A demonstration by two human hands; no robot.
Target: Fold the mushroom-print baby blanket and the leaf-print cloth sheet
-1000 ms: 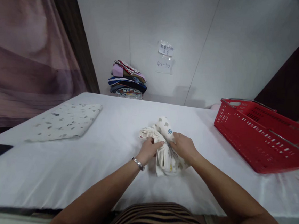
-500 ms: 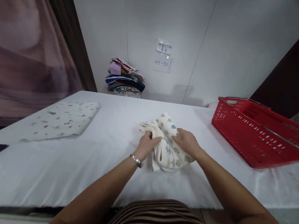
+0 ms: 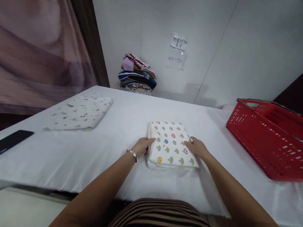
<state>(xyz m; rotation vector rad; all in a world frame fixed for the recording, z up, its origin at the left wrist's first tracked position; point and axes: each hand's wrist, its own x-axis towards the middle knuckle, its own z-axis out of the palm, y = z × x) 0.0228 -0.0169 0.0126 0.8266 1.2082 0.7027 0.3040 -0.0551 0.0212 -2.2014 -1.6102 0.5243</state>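
head view: a folded cloth, cream with small mushroom prints in grey, red, blue and yellow, lies flat on the white counter near its front edge, right in front of the person. the left hand rests against the cloth's left side where the stacked folds show, fingers loosely curved and touching the edge, not closed around anything; a silver bracelet sits on that wrist. the right hand lies against the cloth's right edge, fingers stretched fairly flat on the fabric, gripping nothing. both forearms reach forward over a brown and black striped garment at the bottom of the view.

well to the left on the counter lies another folded cloth, pale with grey specks. a dark phone lies at the far left edge. a red basket stands on the right, well apart from the hands. against the back wall sits a stack of folded clothes, with two paper notes stuck on the wall just right of it.
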